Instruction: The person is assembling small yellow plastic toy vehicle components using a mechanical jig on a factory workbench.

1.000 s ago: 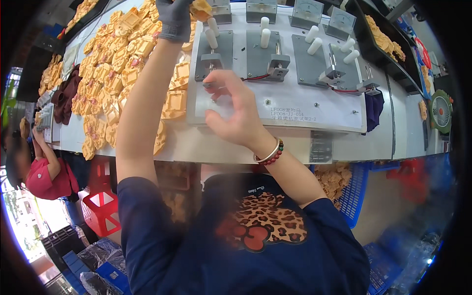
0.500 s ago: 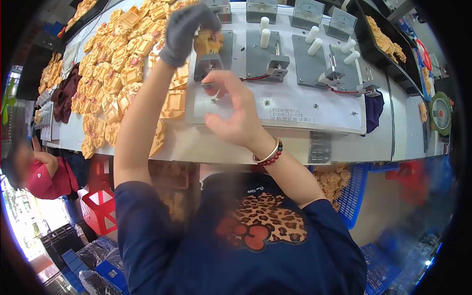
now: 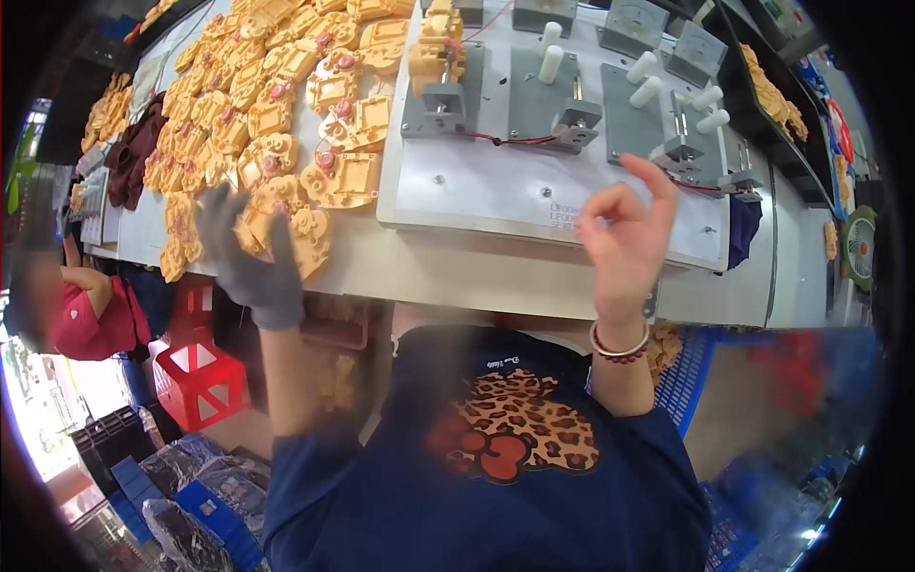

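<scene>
My left hand (image 3: 250, 255), in a grey glove, hovers with spread fingers at the near edge of a spread of orange-yellow plastic housings (image 3: 272, 105). It is nearest to a housing (image 3: 311, 238) at the table edge, and I see nothing in its grasp. My right hand (image 3: 629, 234), bare, is raised over the front of the white test board (image 3: 477, 195). Its index finger stretches out, the others bend loosely, and no object shows in it. An orange-yellow housing (image 3: 436, 52) stands on the leftmost grey fixture (image 3: 443, 110), touched by neither hand.
More grey fixtures (image 3: 529, 105) with white posts and metal clamps line the board, joined by red and black wires. Meters (image 3: 634, 21) stand behind. A black tray (image 3: 777, 95) of parts is at right, a purple cloth (image 3: 743, 229) beside the board. Another person (image 3: 91, 319) is at left.
My left hand has left the housing at the leftmost fixture and come back to the near edge of the spread. My right hand has moved right, away from that fixture. The view has shifted slightly.
</scene>
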Tool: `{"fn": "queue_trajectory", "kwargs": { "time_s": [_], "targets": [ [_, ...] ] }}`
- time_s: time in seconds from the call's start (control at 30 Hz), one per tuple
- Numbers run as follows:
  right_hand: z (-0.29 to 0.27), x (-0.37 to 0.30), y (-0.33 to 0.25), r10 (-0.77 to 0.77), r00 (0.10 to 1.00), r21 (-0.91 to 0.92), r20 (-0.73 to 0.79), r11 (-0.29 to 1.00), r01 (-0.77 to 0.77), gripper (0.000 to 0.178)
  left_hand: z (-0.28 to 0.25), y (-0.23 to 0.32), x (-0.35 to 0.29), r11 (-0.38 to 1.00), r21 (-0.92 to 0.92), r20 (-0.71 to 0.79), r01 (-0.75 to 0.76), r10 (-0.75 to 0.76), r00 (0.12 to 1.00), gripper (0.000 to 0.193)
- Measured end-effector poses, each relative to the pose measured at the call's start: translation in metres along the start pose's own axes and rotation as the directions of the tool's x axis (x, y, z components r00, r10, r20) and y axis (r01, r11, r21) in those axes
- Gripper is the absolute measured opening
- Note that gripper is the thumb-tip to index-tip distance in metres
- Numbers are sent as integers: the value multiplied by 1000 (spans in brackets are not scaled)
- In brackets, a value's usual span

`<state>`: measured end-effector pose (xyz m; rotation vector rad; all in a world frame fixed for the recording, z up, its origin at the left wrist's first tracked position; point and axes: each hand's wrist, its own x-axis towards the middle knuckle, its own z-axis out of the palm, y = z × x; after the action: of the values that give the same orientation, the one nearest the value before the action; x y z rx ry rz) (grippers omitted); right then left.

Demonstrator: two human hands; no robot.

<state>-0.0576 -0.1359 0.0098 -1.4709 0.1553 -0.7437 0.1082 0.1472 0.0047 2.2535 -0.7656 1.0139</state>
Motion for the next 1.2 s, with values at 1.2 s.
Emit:
{"fn": "queue_trajectory", "kwargs": {
  "time_s": [1.2],
  "targets": [
    [-2,27,18,-277,954,-341,114,891,299,41,132,146,180,-476,-486,467,733,568,678,28]
  ]
}}
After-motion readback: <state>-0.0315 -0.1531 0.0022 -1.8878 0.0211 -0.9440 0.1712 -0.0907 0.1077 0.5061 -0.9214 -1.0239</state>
